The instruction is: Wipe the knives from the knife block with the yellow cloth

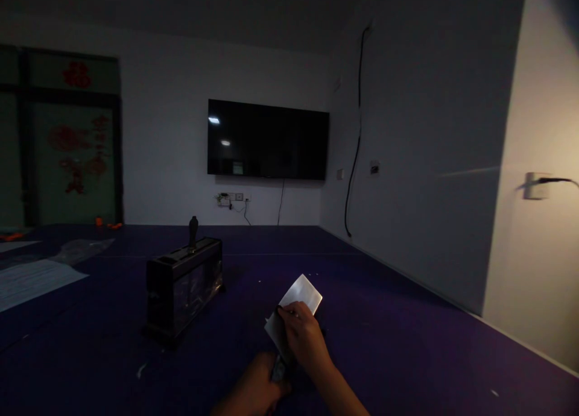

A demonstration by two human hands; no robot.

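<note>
A cleaver (304,292) with a broad shiny blade is held up in front of me, tilted, its blade pointing away. My left hand (260,384) is closed around its handle (278,369); the fingers are partly in shadow. Over the face of the blade lies my right hand (302,331), fingers bent and pressed together. Something dark shows at its fingertips and below the palm, too dim to tell whether it is a cloth or shadow. To the left stands a dark knife block (185,286) with clear sides, one black-handled knife (193,232) upright in it.
The purple-blue table (384,343) reaches the walls. Printed paper (36,280) and a clear plastic bag (85,250) lie at left, with orange bits (115,226) behind. A TV (269,140) hangs on the far wall; a black cable (353,181) runs down the right wall.
</note>
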